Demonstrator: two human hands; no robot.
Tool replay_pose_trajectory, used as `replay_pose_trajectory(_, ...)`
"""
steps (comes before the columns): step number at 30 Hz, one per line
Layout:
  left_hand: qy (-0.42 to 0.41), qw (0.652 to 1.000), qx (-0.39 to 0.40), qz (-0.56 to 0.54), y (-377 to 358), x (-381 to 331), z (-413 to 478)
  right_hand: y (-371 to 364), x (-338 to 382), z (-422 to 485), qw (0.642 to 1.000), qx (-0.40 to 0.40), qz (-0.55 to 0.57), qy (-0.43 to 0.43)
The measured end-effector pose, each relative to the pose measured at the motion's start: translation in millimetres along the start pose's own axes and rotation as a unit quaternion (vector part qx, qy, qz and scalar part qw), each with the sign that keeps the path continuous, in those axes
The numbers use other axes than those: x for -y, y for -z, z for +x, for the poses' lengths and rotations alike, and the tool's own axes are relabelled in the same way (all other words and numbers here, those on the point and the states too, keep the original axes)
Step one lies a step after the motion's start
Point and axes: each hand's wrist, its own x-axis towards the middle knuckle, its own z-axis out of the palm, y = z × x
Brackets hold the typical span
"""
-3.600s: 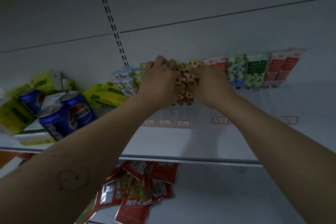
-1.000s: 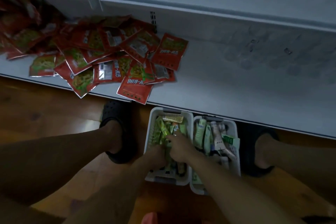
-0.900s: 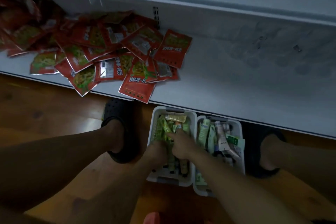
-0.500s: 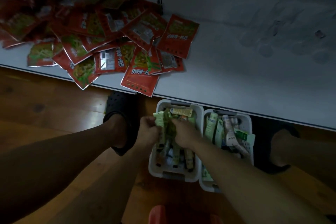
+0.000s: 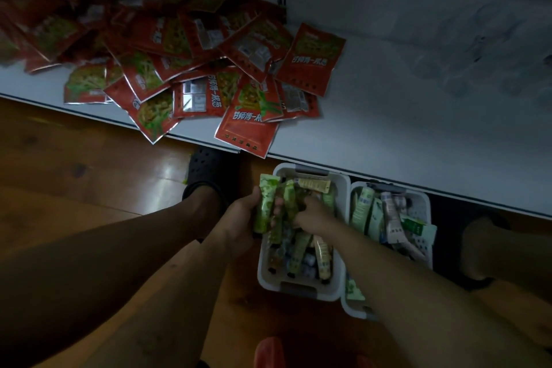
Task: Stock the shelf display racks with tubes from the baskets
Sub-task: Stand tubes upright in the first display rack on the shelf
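The green tubes have a mottled light and dark green print; a cream-yellow tube lies in the white basket with grey handles. The second basket is white too. The red sachets show green vegetables and white lettering on the pale grey shelf. The floor is brown wood grain, the clog black

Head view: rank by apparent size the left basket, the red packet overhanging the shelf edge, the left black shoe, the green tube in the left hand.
1. left basket
2. red packet and left black shoe: about alike, shoe partly hidden by the leg
3. green tube, in the left hand
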Motion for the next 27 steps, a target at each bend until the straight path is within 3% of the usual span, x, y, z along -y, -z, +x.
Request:
replay_pose_trajectory(8, -0.043, 0.997, 0.061, -0.001, -24, -7, -10, 27, -1, -38, 0.989, 0.032, 0.14, 0.034)
replay_pose_trajectory(11, -0.06, 0.997, 0.032, 0.041, -38, -4, -16, 32, -1, -55, 0.989, 0.021, 0.137, 0.056)
replay_pose_trajectory(14, -0.105, 0.988, -0.038, 0.107, -54, 2, -28, 38, -3, -71, 0.994, -0.009, 0.081, 0.065)
replay_pose_trajectory(17, -0.139, 0.975, -0.11, 0.135, -56, 7, -35, 37, -11, -80, 0.995, -0.046, -0.066, 0.061)
replay_pose_trajectory(27, -0.132, 0.951, -0.188, 0.209, -39, 10, -35, 19, -15, -81, 0.938, -0.197, -0.274, 0.082)
